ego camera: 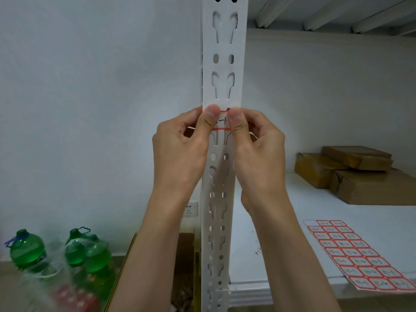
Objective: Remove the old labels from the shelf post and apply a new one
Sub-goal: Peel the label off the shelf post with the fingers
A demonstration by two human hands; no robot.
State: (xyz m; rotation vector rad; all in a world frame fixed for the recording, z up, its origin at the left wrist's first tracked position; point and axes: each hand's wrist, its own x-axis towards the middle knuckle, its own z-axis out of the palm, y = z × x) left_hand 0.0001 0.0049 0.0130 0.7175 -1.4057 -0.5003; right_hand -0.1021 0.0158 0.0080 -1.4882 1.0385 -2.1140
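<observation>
Both thumbs pressed a red-bordered white paper label (221,121) flat against the slotted white metal shelf post (221,64), the left hand (180,149) and right hand (258,152) with fingers curled behind it. Uneven thumb pressure could likely leave it crooked or creased over the slots.

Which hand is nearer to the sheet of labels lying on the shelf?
Right. The right hand is at the post on the label sheet side; the left hand is across the post, farther.
</observation>
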